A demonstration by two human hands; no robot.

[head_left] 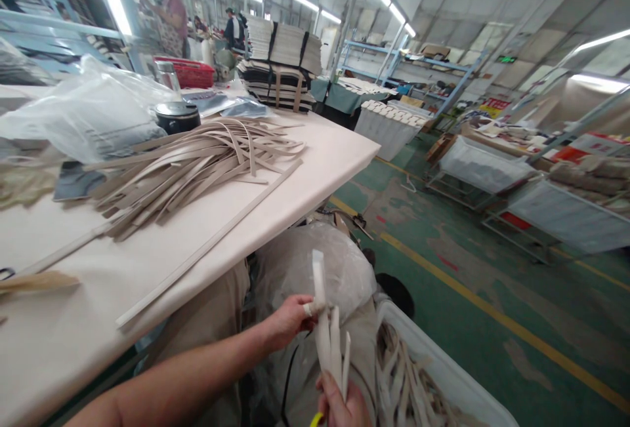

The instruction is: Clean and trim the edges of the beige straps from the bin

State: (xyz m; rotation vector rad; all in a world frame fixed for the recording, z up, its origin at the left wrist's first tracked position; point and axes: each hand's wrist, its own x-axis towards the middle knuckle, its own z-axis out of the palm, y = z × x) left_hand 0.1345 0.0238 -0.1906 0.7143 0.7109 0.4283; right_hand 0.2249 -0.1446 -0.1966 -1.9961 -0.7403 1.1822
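Several pale fabric strips (322,338) stand bunched between my hands, over my lap. My left hand (294,317) is closed, pinching the longest strip near its upper part; a pale wrap circles one of its fingers. Lower down, my right hand (344,402) is closed round the bottom of the bunch. A yellow object (317,419) shows at this hand, mostly cut off by the frame's lower edge, so its kind is unclear. To the right of my lap, a white bin (443,374) holds a tangle of similar beige strips (406,381).
On the pale table (335,164) to the left lie a heap of beige strips (191,171) and one long single strip (211,243). Behind them are a dark lidded pot (177,117), a clear plastic bag (93,109) and strapped stacks (283,46). A person (172,17) stands far back.
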